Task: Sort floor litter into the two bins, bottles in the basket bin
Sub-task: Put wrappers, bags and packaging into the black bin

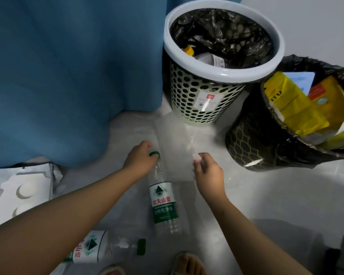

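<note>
Lowest in view, a spare bottle [91, 249] lies on its side on the floor under the left forearm. Just beyond it, the left hand [138, 160] grips the green-capped neck of a labelled bottle [164, 203]. The right hand [209, 173] pinches a pale object [196, 156] too blurred to name. Farther off stand the basket bin [191, 94] and, just right of it, a black-bagged bin [246, 143] holding yellow packaging.
</note>
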A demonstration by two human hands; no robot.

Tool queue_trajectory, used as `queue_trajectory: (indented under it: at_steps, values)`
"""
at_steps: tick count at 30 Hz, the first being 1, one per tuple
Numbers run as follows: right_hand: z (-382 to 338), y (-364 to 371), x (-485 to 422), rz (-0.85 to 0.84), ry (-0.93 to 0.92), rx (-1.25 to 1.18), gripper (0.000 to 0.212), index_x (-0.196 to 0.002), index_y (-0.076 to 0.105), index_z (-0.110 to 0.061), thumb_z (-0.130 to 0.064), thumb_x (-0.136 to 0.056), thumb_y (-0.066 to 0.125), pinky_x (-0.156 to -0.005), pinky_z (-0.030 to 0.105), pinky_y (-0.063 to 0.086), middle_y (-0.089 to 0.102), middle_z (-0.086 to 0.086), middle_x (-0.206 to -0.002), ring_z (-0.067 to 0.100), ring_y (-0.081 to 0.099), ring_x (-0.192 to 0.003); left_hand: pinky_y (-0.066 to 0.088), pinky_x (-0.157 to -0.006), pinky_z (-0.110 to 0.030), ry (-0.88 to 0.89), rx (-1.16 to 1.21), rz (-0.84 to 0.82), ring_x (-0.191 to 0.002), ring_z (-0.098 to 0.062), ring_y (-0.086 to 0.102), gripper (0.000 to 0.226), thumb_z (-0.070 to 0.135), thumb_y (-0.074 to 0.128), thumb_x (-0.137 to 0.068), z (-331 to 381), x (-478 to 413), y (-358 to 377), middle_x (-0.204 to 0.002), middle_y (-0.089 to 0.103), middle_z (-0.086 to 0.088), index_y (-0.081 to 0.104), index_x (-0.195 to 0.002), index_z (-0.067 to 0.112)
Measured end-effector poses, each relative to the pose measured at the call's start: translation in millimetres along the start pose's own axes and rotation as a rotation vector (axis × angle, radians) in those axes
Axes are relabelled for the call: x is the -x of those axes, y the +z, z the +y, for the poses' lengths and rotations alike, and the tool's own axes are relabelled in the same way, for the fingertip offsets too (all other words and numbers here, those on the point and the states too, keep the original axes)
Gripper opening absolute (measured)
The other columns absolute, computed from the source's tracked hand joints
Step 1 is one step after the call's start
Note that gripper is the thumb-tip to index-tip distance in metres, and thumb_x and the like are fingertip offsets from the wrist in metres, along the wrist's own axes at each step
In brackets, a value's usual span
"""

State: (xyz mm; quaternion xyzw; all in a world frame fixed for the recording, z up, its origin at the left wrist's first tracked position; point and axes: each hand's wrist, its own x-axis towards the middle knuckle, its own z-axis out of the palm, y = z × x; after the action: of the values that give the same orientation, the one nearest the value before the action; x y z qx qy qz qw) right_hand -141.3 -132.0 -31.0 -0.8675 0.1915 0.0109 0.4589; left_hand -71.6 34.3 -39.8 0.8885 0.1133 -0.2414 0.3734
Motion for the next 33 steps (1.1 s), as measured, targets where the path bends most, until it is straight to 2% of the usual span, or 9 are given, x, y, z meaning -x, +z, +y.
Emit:
queue_trajectory:
  at_steps: [3, 8, 11, 15, 20, 23, 26, 29, 33]
  values:
    - [-17, -14, -2, 0.050, -0.035, -0.133, 0.009, -0.095, 0.059, -0.018, -0.014, -0.094, 0.051, -0.074, 0.039, 0.053, 0.060, -0.005, -0.070, 0.023, 0.062, -0.074, 0.035, -0.099, -0.028, 0.090, 0.124, -0.002, -0.129, -0.023, 0.042, 0.058, 0.031, 0.062, -0.087, 26, 9, -4, -0.144, 0.038, -0.007, 0.037, -0.138, 0.021]
    - [-45, -39, -2, 0.119, -0.070, -0.308, 0.025, -0.077, 0.054, -0.030, -0.012, -0.094, 0.050, -0.068, 0.033, 0.049, 0.058, -0.007, -0.062, 0.013, 0.058, -0.064, 0.033, -0.097, -0.023, 0.122, 0.592, -0.113, -0.124, -0.008, 0.036, 0.075, 0.024, 0.064, -0.086, 69, 30, -11, -0.143, 0.031, 0.001, 0.019, -0.146, 0.026]
    - [-59, -51, 1, 0.122, -0.105, -0.385, 0.027, -0.082, 0.055, -0.031, -0.007, -0.094, 0.048, -0.068, 0.030, 0.049, 0.061, -0.005, -0.069, 0.018, 0.060, -0.067, 0.040, -0.107, -0.036, 0.208, 0.592, -0.091, -0.124, -0.014, 0.046, 0.083, 0.013, 0.072, -0.076, 83, 40, -16, -0.140, 0.043, 0.000, 0.026, -0.144, 0.025]
    - [-71, -74, 4, 0.146, -0.211, -0.372, 0.023, -0.100, 0.057, -0.026, -0.005, -0.091, 0.053, -0.068, 0.008, 0.044, 0.062, -0.016, -0.087, -0.007, 0.057, -0.074, 0.045, -0.093, -0.027, 0.297, 0.464, -0.027, -0.109, -0.015, 0.055, 0.062, 0.001, 0.066, -0.081, 100, 58, -28, -0.124, 0.055, -0.003, 0.044, -0.136, 0.018]
    - [-82, -105, 9, 0.193, -0.314, -0.349, 0.025, -0.083, 0.057, -0.032, -0.008, -0.091, 0.056, -0.065, 0.006, 0.042, 0.062, -0.024, -0.073, -0.009, 0.055, -0.070, 0.050, -0.088, -0.031, 0.438, 0.286, 0.021, -0.093, -0.017, 0.063, 0.022, 0.008, 0.066, -0.083, 124, 81, -43, -0.096, 0.068, 0.001, 0.068, -0.102, 0.020]
    - [-87, -124, 10, 0.267, -0.339, -0.326, 0.024, -0.078, 0.055, -0.034, -0.015, -0.092, 0.056, -0.059, 0.007, 0.040, 0.059, -0.023, -0.068, -0.007, 0.052, -0.064, 0.049, -0.080, -0.026, 0.544, 0.214, 0.033, -0.086, -0.011, 0.062, 0.012, 0.013, 0.064, -0.084, 151, 94, -47, -0.085, 0.066, 0.007, 0.069, -0.089, 0.022]
    - [-96, -149, 7, 0.390, -0.368, -0.309, 0.021, -0.082, 0.053, -0.034, -0.015, -0.092, 0.056, -0.067, 0.004, 0.039, 0.057, -0.018, -0.074, -0.012, 0.053, -0.072, 0.048, -0.074, -0.024, 0.629, 0.227, 0.014, -0.081, -0.009, 0.059, 0.012, 0.015, 0.062, -0.085, 183, 101, -44, -0.080, 0.064, 0.010, 0.064, -0.077, 0.024]
    - [-102, -178, 0, 0.450, -0.351, -0.377, 0.031, -0.099, 0.050, -0.041, -0.013, -0.087, 0.059, -0.083, 0.019, 0.046, 0.056, -0.017, -0.098, -0.002, 0.055, -0.092, 0.045, -0.076, -0.024, 0.673, 0.325, -0.076, -0.077, -0.007, 0.056, 0.018, 0.012, 0.060, -0.086, 220, 102, -35, -0.074, 0.060, 0.014, 0.060, -0.073, 0.025]
    - [-107, -217, -12, 0.407, -0.316, -0.403, 0.053, -0.111, 0.048, -0.044, -0.002, -0.079, 0.055, -0.083, 0.027, 0.051, 0.055, -0.009, -0.113, 0.010, 0.058, -0.096, 0.045, -0.085, -0.029, 0.640, 0.450, -0.288, -0.085, -0.012, 0.055, 0.018, 0.016, 0.056, -0.092, 257, 99, -19, -0.081, 0.060, 0.005, 0.059, -0.077, 0.025]
